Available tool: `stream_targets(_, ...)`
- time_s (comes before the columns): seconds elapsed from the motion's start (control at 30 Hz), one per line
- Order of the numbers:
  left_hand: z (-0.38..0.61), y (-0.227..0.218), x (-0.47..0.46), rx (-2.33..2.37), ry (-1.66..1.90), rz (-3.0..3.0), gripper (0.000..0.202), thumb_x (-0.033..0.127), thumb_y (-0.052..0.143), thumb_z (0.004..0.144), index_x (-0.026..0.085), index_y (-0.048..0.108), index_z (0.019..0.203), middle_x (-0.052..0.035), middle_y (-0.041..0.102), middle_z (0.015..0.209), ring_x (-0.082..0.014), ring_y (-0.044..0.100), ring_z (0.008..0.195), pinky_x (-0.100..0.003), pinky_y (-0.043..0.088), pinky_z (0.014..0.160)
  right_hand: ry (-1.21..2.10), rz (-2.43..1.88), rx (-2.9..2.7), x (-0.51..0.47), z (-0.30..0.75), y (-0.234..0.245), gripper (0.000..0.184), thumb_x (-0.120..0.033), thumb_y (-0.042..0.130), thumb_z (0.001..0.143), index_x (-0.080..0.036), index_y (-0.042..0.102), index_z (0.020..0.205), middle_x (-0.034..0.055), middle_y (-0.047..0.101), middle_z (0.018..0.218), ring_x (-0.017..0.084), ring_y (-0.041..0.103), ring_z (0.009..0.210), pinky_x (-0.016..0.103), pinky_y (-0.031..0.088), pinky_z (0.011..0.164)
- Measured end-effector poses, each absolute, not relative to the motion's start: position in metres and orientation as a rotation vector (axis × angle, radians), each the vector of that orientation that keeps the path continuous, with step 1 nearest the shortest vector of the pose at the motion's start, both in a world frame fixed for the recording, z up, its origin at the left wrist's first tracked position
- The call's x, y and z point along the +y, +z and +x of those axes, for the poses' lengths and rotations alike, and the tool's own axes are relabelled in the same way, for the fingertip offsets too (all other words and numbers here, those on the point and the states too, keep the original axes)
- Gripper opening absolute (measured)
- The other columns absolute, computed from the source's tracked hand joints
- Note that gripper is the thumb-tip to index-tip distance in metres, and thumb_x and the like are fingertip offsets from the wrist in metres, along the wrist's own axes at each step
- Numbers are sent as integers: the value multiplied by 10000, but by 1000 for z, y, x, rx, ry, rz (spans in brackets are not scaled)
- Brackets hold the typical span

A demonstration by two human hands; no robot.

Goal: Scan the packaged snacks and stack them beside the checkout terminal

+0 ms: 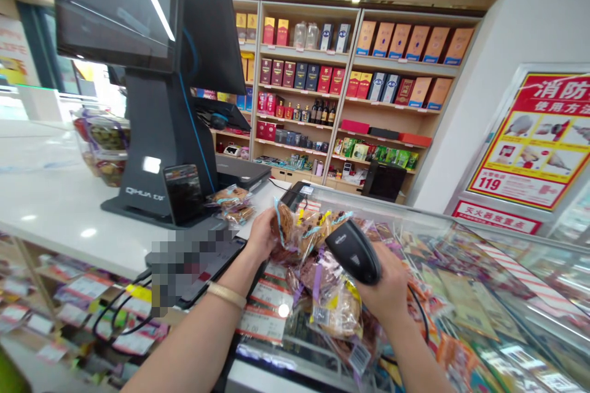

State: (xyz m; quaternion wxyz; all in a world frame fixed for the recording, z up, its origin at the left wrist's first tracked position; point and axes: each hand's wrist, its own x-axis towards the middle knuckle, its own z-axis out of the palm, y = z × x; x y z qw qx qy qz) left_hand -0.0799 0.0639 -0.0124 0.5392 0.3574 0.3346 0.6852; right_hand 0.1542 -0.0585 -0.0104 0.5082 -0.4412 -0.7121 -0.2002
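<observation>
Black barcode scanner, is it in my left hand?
No, the black barcode scanner is gripped in your right hand, while your left hand holds a clear-wrapped snack.

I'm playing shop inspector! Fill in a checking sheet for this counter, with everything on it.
Surface: white counter beside a glass-topped case.
Things in use: black scanner; wrapped snack packet.
Clutter: more wrapped packets heaped on the case; dark-screened device against the terminal stand.
Hands: left hand holds the snack packet; right hand grips the scanner.
Cables: black cable by the right hand; black loops below the white counter.
Surroundings: shelved boxes; red-and-yellow sign.
</observation>
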Motion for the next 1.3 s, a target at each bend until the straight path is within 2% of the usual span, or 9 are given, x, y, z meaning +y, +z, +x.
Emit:
stream_targets(0.13, -75, -12, 64, 730, 1575, 701, 75, 193, 652, 697, 151, 598, 668, 22, 598, 585, -98, 548, 493, -209, 457, 483, -496, -1061, -1721, -58, 154, -10, 130, -215, 577, 732, -206, 562, 860, 23, 571, 744, 196, 542, 689, 312, 412, 633)
stream_targets(0.4, -74, -4, 58, 584, 1498, 493, 122, 108, 491, 884, 139, 609, 872, -50, 704, 799, -148, 674, 685, -284, 564, 647, -512, -1073, -1731, -58, 154, -11, 125, -224, 579, 731, -208, 554, 852, 13, 557, 731, 195, 533, 677, 304, 395, 619)
stream_targets(0.57, -78, -2, 60, 547, 1490, 357, 189, 174, 435, 952, 152, 604, 869, -36, 695, 762, -114, 639, 593, -206, 479, 495, -501, -1075, -1743, -58, 155, -12, 133, -216, 571, 739, -206, 562, 871, 17, 567, 750, 194, 534, 688, 305, 393, 632)
stream_targets(0.67, -78, 0, 58, 528, 1506, 308, 153, 116, 459, 936, 150, 607, 952, -21, 686, 747, -95, 630, 575, -178, 463, 480, -523, -1065, -1747, -58, 155, -13, 129, -231, 567, 751, -206, 562, 877, 18, 569, 747, 194, 534, 689, 302, 390, 629)
stream_targets(0.8, -75, 1, 54, 543, 1581, 317, 542, -4, 543, 861, 281, 455, 1313, 23, 696, 812, -87, 655, 612, -172, 518, 558, -527, -1059, -1747, -57, 155, -14, 125, -245, 565, 760, -203, 560, 878, 28, 578, 758, 197, 537, 696, 302, 391, 628)
stream_targets(0.87, -73, 2, 52, 540, 1572, 342, 653, -16, 567, 845, 313, 396, 1383, 8, 711, 869, -90, 660, 618, -170, 523, 556, -526, -1065, -1746, -57, 154, -14, 116, -249, 567, 761, -204, 558, 868, 27, 575, 751, 196, 532, 689, 302, 389, 626)
stream_targets(1.0, -73, 6, 48, 417, 1487, 326, 328, 57, 560, 882, 120, 594, 1202, -72, 721, 876, -114, 679, 689, -173, 554, 616, -532, -1071, -1748, -58, 154, -13, 96, -255, 563, 765, -206, 557, 848, 25, 571, 737, 193, 526, 677, 300, 381, 618)
stream_targets(1.13, -74, 10, 46, 313, 1433, 317, 222, 6, 509, 880, 82, 647, 1037, -92, 720, 893, -134, 697, 835, -204, 573, 793, -536, -1072, -1751, -59, 154, -12, 90, -254, 556, 770, -203, 561, 844, 26, 572, 736, 191, 528, 675, 298, 375, 616)
stream_targets(1.3, -77, 9, 48, 434, 1391, 317, 211, -47, 471, 865, 98, 598, 780, -44, 650, 698, -64, 640, 624, -114, 540, 621, -550, -1067, -1755, -57, 154, -12, 117, -248, 552, 765, -200, 570, 871, 28, 578, 745, 193, 533, 684, 299, 379, 622)
